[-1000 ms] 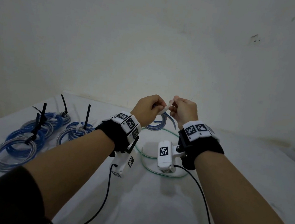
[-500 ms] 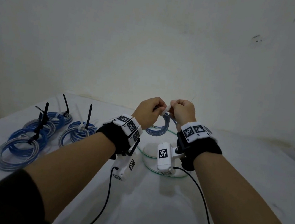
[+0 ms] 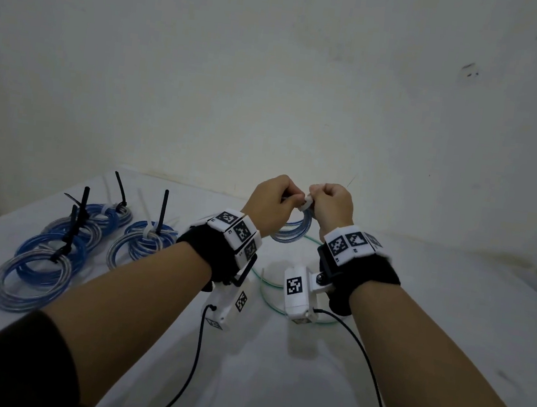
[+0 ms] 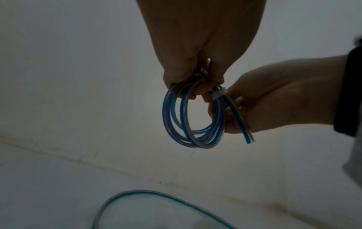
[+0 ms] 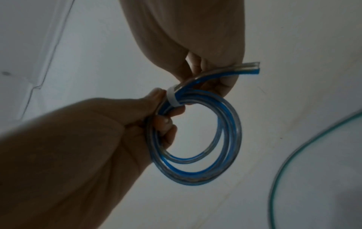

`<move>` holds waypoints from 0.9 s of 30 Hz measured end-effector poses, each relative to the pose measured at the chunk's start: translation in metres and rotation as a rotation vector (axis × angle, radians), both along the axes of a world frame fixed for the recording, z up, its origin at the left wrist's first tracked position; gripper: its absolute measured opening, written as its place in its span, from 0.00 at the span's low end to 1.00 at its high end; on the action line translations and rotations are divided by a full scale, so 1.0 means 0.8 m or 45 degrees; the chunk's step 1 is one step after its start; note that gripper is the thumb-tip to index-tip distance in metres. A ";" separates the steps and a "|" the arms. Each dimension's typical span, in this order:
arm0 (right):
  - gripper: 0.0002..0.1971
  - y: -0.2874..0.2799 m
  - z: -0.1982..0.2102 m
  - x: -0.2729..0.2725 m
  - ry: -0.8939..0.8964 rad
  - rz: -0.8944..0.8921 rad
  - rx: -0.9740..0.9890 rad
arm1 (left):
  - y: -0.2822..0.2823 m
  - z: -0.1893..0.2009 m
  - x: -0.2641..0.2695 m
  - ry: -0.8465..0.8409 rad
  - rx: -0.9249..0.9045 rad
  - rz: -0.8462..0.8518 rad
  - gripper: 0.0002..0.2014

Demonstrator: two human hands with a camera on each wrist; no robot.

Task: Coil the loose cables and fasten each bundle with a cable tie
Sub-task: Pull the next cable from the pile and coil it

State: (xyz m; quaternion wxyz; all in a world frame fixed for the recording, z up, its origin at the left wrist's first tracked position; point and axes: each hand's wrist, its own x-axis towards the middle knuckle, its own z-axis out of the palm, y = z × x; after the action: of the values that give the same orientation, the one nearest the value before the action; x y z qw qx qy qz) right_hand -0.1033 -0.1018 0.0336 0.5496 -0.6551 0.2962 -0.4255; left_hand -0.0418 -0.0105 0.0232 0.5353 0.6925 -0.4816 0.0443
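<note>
Both hands meet above the table (image 3: 431, 324): left hand (image 3: 268, 203) grips the blue coil (image 3: 292, 231), right hand (image 3: 333, 204) pinches its white cable tie (image 3: 306, 203). Only the wrist views show the tie wrapped around the strands and a free cable end (image 5: 248, 69); the head view alone shows tied coils (image 3: 62, 245) far left
</note>
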 end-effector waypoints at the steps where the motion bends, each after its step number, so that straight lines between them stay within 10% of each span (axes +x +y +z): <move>1: 0.11 -0.003 -0.003 0.000 -0.011 -0.019 0.009 | 0.000 0.001 -0.002 -0.005 0.016 -0.017 0.03; 27: 0.08 0.009 0.002 -0.003 -0.154 0.063 0.011 | -0.004 -0.001 0.007 0.190 -0.025 -0.139 0.02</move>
State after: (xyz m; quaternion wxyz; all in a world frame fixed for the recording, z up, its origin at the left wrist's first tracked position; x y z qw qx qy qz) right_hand -0.1060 -0.0944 0.0352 0.5797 -0.6330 0.2480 -0.4491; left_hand -0.0361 -0.0136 0.0222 0.5781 0.6614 -0.4768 -0.0320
